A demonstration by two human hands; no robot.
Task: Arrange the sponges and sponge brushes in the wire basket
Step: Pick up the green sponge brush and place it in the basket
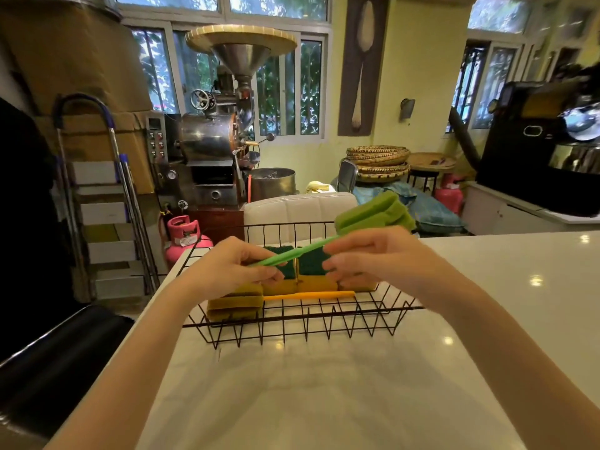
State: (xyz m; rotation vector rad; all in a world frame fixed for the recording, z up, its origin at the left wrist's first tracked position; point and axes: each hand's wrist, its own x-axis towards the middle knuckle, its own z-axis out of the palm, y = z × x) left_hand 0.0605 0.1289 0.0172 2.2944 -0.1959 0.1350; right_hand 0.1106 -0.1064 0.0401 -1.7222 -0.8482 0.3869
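Holding the green long-handled sponge brush (328, 241) over the black wire basket (292, 323) near the worktop's far edge, left hand (233, 264) and right hand (373, 258) both pinching its handle. Yellow-green sponges (311, 271) and a yellow sponge brush (305, 296) already sitting inside. Probably lowering it in flat next, alongside the yellow one.
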